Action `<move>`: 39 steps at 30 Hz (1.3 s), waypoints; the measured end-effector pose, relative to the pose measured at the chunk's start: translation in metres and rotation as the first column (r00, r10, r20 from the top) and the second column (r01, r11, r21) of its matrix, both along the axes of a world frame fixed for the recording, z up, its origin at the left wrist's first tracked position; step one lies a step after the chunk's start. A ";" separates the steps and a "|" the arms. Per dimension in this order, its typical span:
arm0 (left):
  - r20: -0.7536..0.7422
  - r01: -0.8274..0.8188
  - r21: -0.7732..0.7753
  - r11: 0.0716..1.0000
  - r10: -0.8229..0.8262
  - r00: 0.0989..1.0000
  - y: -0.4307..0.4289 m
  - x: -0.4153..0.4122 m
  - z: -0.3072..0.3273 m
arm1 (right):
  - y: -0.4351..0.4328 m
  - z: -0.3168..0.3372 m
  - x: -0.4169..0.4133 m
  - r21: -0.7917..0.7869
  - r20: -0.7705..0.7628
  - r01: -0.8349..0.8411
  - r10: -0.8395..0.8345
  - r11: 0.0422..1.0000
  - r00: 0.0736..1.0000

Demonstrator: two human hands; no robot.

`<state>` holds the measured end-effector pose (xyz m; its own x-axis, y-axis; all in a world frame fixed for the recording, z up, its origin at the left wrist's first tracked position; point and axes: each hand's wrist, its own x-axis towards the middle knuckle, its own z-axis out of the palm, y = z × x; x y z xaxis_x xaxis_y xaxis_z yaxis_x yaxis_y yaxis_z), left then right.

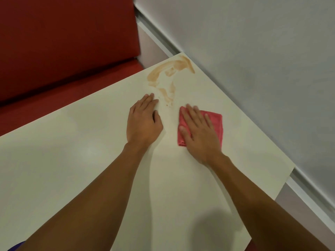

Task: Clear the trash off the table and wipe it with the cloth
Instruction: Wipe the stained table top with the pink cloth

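A folded pink cloth (214,122) lies on the cream table (72,160) near its far right side. My right hand (198,132) presses flat on the cloth with straight fingers. My left hand (143,122) rests flat on the bare tabletop just left of it, fingers straight. A smeared brown stain (168,73) spreads over the table's far corner, just beyond both hands. No trash shows on the table.
A red padded bench seat (63,42) stands beyond the table's far left edge. A grey wall (262,60) runs along the table's right edge, with a pale ledge (159,42) at its foot.
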<state>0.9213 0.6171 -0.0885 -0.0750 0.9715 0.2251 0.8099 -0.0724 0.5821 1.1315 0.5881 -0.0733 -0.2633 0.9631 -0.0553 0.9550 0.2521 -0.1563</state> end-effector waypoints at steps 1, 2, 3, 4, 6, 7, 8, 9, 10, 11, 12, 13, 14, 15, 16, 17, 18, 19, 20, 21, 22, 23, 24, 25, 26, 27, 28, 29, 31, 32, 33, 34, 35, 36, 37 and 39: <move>0.000 0.003 -0.002 1.000 -0.003 1.000 0.000 0.000 0.000 | 0.011 0.000 0.008 -0.005 0.002 0.090 -0.090 0.996 0.996; 0.001 0.003 -0.004 1.000 -0.003 1.000 0.000 0.000 0.000 | 0.025 0.000 0.009 -0.015 0.008 0.212 -0.212 0.977 0.977; 0.005 0.000 -0.007 1.000 0.000 1.000 0.000 -0.001 0.000 | 0.043 0.000 0.002 -0.011 0.007 0.328 -0.328 0.945 0.945; 0.010 -0.001 -0.010 1.000 0.001 1.000 0.000 -0.001 0.001 | 0.054 0.000 -0.010 -0.014 -0.007 0.409 -0.409 0.913 0.913; 0.018 -0.004 -0.017 1.000 0.004 1.000 0.000 0.001 0.001 | 0.055 0.000 -0.039 -0.008 -0.018 0.396 -0.396 0.918 0.918; 0.020 -0.007 -0.018 1.000 0.007 1.000 0.000 0.001 0.002 | 0.042 -0.001 -0.048 0.007 -0.008 0.304 -0.304 0.953 0.953; 0.018 -0.009 -0.015 1.000 0.009 1.000 0.000 0.001 0.001 | 0.024 -0.001 -0.050 0.016 0.003 0.195 -0.195 0.981 0.981; 0.017 -0.005 -0.012 1.000 0.005 1.000 0.001 0.000 0.000 | 0.007 0.000 -0.043 0.008 -0.001 0.096 -0.096 0.995 0.995; 0.021 -0.001 -0.010 1.000 0.002 1.000 0.000 -0.001 -0.001 | -0.003 0.000 -0.032 -0.010 -0.009 0.035 -0.035 0.999 0.999; 0.034 0.001 -0.008 1.000 0.000 0.999 -0.001 -0.002 -0.002 | -0.003 0.002 -0.021 -0.023 -0.010 0.026 -0.026 0.999 1.000; 0.061 0.007 -0.005 1.000 -0.007 0.998 0.000 -0.003 -0.003 | 0.007 0.002 -0.011 -0.015 -0.004 0.074 -0.074 0.997 0.997; 0.092 0.007 0.006 1.000 -0.008 0.996 0.004 -0.005 -0.004 | 0.024 0.003 -0.005 -0.011 0.002 0.148 -0.148 0.989 0.989; 0.115 -0.001 0.022 1.000 -0.002 0.993 0.006 -0.007 -0.006 | 0.045 0.004 -0.004 -0.016 0.005 0.222 -0.222 0.975 0.975; 0.126 -0.009 0.033 0.999 0.005 0.992 0.008 -0.008 -0.007 | 0.067 0.004 -0.008 -0.022 0.001 0.288 -0.288 0.958 0.958; 0.123 -0.018 0.032 0.999 0.014 0.992 0.010 -0.007 -0.009 | 0.088 0.003 -0.015 -0.029 -0.004 0.332 -0.332 0.943 0.943; 0.118 -0.024 0.030 0.999 0.020 0.993 0.012 -0.006 -0.009 | 0.105 0.002 -0.024 -0.038 -0.009 0.344 -0.345 0.938 0.939; 0.117 -0.034 0.033 0.999 0.029 0.993 0.014 -0.005 -0.010 | 0.118 0.003 -0.035 -0.040 -0.007 0.316 -0.316 0.948 0.949; 0.123 -0.047 0.036 0.998 0.042 0.991 0.015 -0.005 -0.011 | 0.125 0.003 -0.044 -0.038 0.004 0.242 -0.242 0.970 0.970; 0.138 -0.054 0.035 0.998 0.049 0.989 0.013 -0.004 -0.010 | 0.123 0.003 -0.047 -0.030 0.016 0.137 -0.136 0.990 0.991; 0.137 -0.059 0.037 0.998 0.054 0.989 0.012 -0.003 -0.009 | 0.115 0.003 -0.046 -0.024 0.021 0.009 -0.009 1.000 1.000; 0.117 -0.058 0.040 0.998 0.053 0.992 0.011 -0.001 -0.007 | 0.105 0.003 -0.039 -0.021 0.015 -0.111 0.111 0.994 0.994; 0.085 -0.052 0.041 0.998 0.048 0.995 0.009 0.000 -0.006 | 0.093 0.004 -0.027 -0.016 0.005 -0.200 0.200 0.980 0.980; 0.057 -0.053 0.036 0.998 0.051 0.997 0.006 0.002 -0.005 | 0.084 0.004 -0.012 -0.018 -0.005 -0.234 0.234 0.972 0.972; 0.043 -0.062 0.030 0.998 0.061 0.997 0.004 0.003 -0.004 | 0.083 0.004 0.000 -0.015 0.000 -0.215 0.215 0.977 0.977; 0.037 -0.071 0.029 0.997 0.070 0.997 0.003 0.004 -0.003 | 0.089 0.004 0.008 -0.012 0.011 -0.152 0.152 0.988 0.988; 0.033 -0.075 0.030 0.997 0.074 0.997 0.003 0.004 -0.002 | 0.100 0.003 0.009 -0.012 0.019 -0.063 0.063 0.998 0.998; 0.029 -0.077 0.028 0.997 0.076 0.997 0.004 0.004 -0.002 | 0.114 0.002 0.002 -0.011 0.024 0.034 -0.034 0.999 0.999; 0.026 -0.078 0.027 0.997 0.077 0.997 0.004 0.004 -0.003 | 0.124 0.003 -0.011 -0.011 0.017 0.118 -0.118 0.993 0.993; 0.018 -0.080 0.034 0.996 0.079 0.997 0.004 0.004 -0.002 | 0.131 0.003 -0.039 -0.007 0.016 0.139 -0.138 0.990 0.990; 0.016 -0.076 0.033 0.997 0.075 0.997 0.003 0.004 -0.002 | 0.125 0.003 -0.048 -0.001 0.013 0.064 -0.064 0.998 0.998; 0.014 -0.073 0.031 0.997 0.072 0.997 0.003 0.004 -0.002 | 0.114 0.002 -0.050 0.003 0.011 -0.050 0.050 0.999 0.999; 0.007 -0.074 0.032 0.997 0.074 0.997 0.003 0.004 -0.002 | 0.100 0.002 -0.045 0.011 0.012 -0.176 0.176 0.984 0.984; 0.001 -0.074 0.033 0.997 0.074 0.997 0.003 0.004 -0.003 | 0.087 0.002 -0.033 0.013 0.011 -0.276 0.276 0.961 0.961; -0.002 -0.077 0.034 0.996 0.077 0.997 0.004 0.005 -0.003 | 0.080 0.003 -0.019 0.009 0.012 -0.330 0.330 0.944 0.944; -0.001 -0.083 0.032 0.996 0.083 0.997 0.004 0.004 -0.003 | 0.080 0.002 -0.007 0.010 0.025 -0.331 0.331 0.944 0.943; 0.005 -0.087 0.033 0.996 0.087 0.996 0.003 0.004 -0.002 | 0.098 0.002 -0.001 0.020 0.041 -0.215 0.215 0.976 0.976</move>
<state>0.9255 0.6203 -0.0907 -0.1594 0.9532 0.2569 0.8122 -0.0213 0.5830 1.1307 0.6862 -0.0718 -0.4625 0.8854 -0.0466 0.8832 0.4554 -0.1124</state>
